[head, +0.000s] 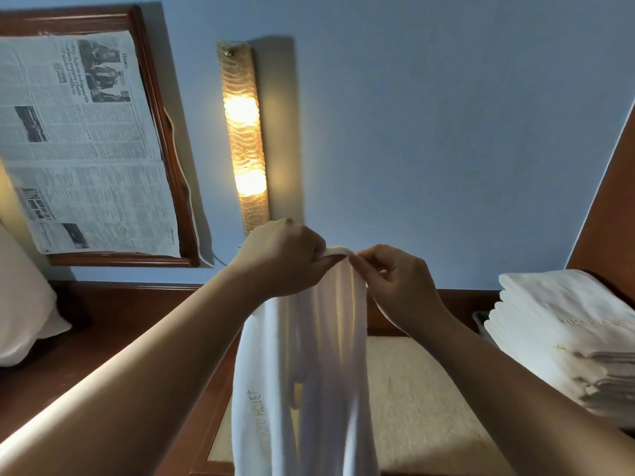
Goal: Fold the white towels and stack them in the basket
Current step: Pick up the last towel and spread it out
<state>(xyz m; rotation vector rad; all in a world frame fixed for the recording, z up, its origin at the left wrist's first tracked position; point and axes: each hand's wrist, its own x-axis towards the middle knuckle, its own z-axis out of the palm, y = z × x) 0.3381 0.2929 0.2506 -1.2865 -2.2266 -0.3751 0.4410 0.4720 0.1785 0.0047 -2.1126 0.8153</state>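
A cream, textured surface (pixel 422 400) framed in dark wood spreads below the camera, with a blue wall (pixel 429 125) rising behind it. Nearest, two bare forearms reach forward and hold up a white towel (pixel 302 365), which hangs in long vertical folds in front of that surface, faint lettering showing near its lower left edge. The left hand (pixel 285 259) has its fingers curled over and pinches the towel's top edge; the right hand (pixel 395 280) pinches the same edge just beside it with thumb and forefinger, its other fingers loosely bent. The two grips nearly touch, so the cloth bunches between them. To the right, a stack of folded white towels (pixel 563 331) sits high, with a sliver of grey basket rim (pixel 479 319) showing at its left side; how much of the stack is inside cannot be told. At the left edge lies a white pillow (pixel 24 304). Farther back on the wall, a lit, rippled glass lamp (pixel 244 139) stands upright above the hands, and left of it a wooden frame (pixel 165 132) is covered with newspaper (pixel 82 139)
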